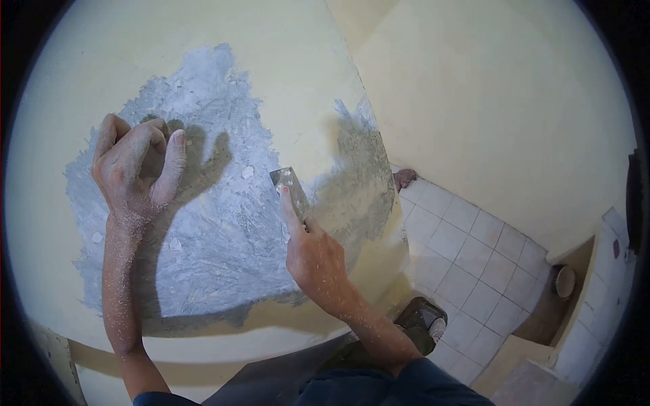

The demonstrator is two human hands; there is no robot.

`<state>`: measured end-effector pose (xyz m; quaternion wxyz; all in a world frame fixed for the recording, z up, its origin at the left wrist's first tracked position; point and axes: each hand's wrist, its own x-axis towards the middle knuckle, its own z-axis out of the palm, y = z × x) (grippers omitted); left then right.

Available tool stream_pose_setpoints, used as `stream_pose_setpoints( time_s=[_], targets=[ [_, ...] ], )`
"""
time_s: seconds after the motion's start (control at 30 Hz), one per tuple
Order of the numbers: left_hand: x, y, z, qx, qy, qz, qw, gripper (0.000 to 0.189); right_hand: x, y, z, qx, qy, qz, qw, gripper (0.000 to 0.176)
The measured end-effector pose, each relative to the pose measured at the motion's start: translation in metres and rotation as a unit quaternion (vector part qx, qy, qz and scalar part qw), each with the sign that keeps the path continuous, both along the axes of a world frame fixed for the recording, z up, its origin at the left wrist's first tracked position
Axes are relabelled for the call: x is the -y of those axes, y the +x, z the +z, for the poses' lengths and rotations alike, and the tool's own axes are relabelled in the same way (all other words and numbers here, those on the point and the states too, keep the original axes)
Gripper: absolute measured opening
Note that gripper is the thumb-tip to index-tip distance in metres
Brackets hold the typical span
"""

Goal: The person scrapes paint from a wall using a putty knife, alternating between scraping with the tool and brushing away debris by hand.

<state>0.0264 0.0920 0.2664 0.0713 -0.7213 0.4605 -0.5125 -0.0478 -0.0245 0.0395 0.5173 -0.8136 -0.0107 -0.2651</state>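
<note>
In the head view, my right hand is closed round the handle of a putty knife. Its index finger lies stretched along the flat metal blade, and the grip hides most of the handle. The blade's end meets the edge between the bare grey patch and the cream paint on the wall. Off to the left, my left hand is raised in front of the grey patch, coated in white dust. Its fingers are loosely curled with the thumb apart, and I see nothing in it.
Small paint flakes cling to the patch. A second scraped area runs along the wall's right edge. Down to the right are white floor tiles, a shoe, a dark tray-like object and a round bowl-like thing.
</note>
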Motion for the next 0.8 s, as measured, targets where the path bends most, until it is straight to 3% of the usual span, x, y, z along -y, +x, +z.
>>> stream_pose_setpoints(
  time_s=[0.3,0.47,0.57,0.8],
  targets=[
    [-0.002,0.003,0.001,0.010,-0.012,0.010,1.000,0.019,0.001,0.000,0.002,0.006,-0.041,-0.009,0.999,0.078],
    [0.001,0.001,-0.002,-0.003,-0.028,0.007,1.000,0.021,0.011,0.012,0.005,-0.016,-0.010,0.010,1.000,0.079],
    [-0.004,0.007,0.000,-0.001,-0.005,-0.005,1.000,0.019,-0.001,0.002,-0.005,-0.015,-0.015,0.003,1.000,0.079],
    [0.004,0.005,0.031,0.059,0.175,-0.008,0.983,0.015,0.020,0.021,0.022,-0.019,0.003,-0.027,0.999,0.075]
  ],
)
